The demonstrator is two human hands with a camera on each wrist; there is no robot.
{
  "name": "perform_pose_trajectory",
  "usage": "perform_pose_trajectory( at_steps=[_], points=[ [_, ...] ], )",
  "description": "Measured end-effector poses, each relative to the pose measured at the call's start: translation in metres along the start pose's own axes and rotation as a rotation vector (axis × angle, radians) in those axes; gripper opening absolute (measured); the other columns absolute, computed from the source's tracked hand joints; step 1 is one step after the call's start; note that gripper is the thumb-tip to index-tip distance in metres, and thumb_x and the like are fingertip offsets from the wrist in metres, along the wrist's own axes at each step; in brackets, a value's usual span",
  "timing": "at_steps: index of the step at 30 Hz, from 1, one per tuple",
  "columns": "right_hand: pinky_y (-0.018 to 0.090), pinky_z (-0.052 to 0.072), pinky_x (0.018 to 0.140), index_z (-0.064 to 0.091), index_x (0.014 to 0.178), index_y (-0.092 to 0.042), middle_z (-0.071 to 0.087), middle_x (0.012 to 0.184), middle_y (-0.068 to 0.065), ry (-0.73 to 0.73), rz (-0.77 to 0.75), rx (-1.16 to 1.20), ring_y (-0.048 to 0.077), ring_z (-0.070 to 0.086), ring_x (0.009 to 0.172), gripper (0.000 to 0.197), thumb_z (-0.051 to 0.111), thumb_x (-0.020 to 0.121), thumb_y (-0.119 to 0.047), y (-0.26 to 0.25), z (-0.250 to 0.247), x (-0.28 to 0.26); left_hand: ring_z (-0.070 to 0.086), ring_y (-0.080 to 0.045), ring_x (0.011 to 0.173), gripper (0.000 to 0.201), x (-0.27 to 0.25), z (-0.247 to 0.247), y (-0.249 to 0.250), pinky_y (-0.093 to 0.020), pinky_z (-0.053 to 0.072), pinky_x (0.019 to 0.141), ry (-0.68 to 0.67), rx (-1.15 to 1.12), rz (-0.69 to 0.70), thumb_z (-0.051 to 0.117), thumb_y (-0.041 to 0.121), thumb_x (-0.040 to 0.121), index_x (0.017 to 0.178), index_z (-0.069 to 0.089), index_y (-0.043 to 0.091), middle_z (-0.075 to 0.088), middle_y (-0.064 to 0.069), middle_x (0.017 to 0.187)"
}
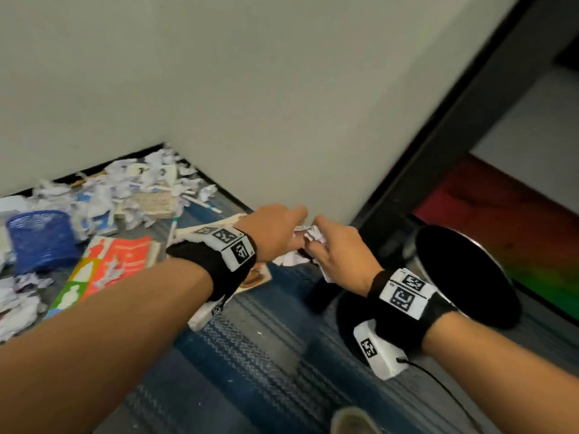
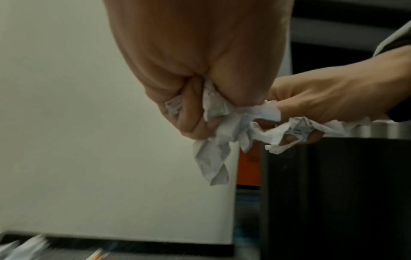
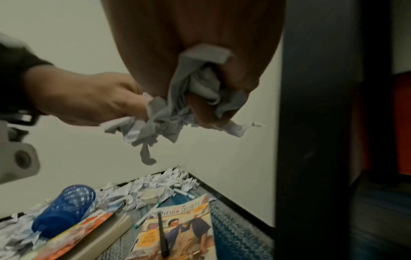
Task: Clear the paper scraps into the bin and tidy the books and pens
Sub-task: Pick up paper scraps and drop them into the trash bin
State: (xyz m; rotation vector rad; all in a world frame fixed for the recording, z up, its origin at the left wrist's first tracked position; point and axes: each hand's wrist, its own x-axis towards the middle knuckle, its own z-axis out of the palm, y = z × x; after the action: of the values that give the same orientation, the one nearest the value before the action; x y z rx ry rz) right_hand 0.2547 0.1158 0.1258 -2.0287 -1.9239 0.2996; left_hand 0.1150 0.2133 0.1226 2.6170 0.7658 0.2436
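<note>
Both my left hand (image 1: 275, 230) and right hand (image 1: 338, 249) clamp one wad of scraps (image 2: 233, 126) in the air, just beside the bin (image 1: 463, 277). I should carry it over the opening with both grips tight, then let go together, so nothing drops on the floor.

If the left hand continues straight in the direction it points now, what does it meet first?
Probably the plain white wall; the left hand, gripping crumpled white paper scraps, points toward it. Depth is unclear.

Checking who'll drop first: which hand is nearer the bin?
Right. The right hand grips scraps just left of the bin; the left hand grips scraps farther left.
</note>
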Motion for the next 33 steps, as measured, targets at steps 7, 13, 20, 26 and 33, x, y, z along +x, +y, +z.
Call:
perform_pose_trajectory(
  at_steps=[7, 13, 20, 26, 33],
  points=[
    [0.025, 0.039, 0.060, 0.045, 0.079, -0.019, 0.059, 0.073, -0.003, 0.170, 0.054, -0.032, 0.006, 0.053, 0.067, 0.017, 0.053, 0.092, -0.028, 0.054, -0.106, -0.089, 0.058, -0.032, 0.080, 0.025, 0.043, 0.006, 0.125, -0.037, 0.042, 0.067, 0.179, -0.110, 0.228, 0.054, 0.035, 0.093, 0.098, 0.050, 0.012, 0.064, -0.012, 0.088],
    [0.015, 0.038, 0.054, 0.046, 0.078, -0.016, 0.062, 0.073, -0.002, 0.371, 0.230, 0.044, 0.009, 0.055, 0.064, 0.025, 0.050, 0.096, -0.034, 0.138, -0.140, -0.112, 0.054, -0.028, 0.078, 0.022, 0.095, 0.033, 0.205, -0.039, 0.046, 0.069, 0.340, -0.175, 0.160, 0.048, 0.037, 0.094, 0.102, 0.047, 0.017, 0.058, -0.006, 0.090],
    [0.038, 0.035, 0.098, 0.039, 0.123, -0.008, 0.041, 0.125, 0.019, -0.036, 0.432, 0.056, 0.033, 0.042, 0.118, 0.032, 0.034, 0.101, -0.032, 0.193, -0.127, -0.104, 0.055, -0.035, 0.104, 0.034, 0.136, 0.073, 0.221, -0.043, 0.045, 0.089, 0.012, 0.018, 0.044, 0.038, 0.042, 0.095, 0.116, 0.048, 0.017, 0.052, -0.015, 0.115],
    [0.029, 0.042, 0.093, 0.038, 0.140, -0.028, 0.056, 0.129, 0.010, -0.189, 0.376, -0.041, 0.027, 0.054, 0.118, 0.063, 0.066, 0.084, -0.034, 0.212, -0.128, -0.107, 0.060, -0.031, 0.105, 0.053, 0.137, 0.076, 0.233, -0.044, 0.050, 0.092, -0.191, 0.152, 0.100, 0.047, 0.052, 0.085, 0.136, 0.040, 0.037, 0.064, -0.010, 0.114],
    [0.031, 0.049, 0.082, 0.065, 0.107, -0.024, 0.069, 0.099, -0.001, 0.127, 0.223, -0.130, 0.022, 0.062, 0.100, 0.020, 0.062, 0.088, -0.030, 0.186, -0.154, -0.103, 0.061, -0.029, 0.087, 0.020, 0.112, 0.029, 0.227, -0.036, 0.048, 0.074, 0.148, 0.116, 0.067, 0.051, 0.031, 0.084, 0.101, 0.058, 0.024, 0.063, 0.000, 0.084]
  ],
)
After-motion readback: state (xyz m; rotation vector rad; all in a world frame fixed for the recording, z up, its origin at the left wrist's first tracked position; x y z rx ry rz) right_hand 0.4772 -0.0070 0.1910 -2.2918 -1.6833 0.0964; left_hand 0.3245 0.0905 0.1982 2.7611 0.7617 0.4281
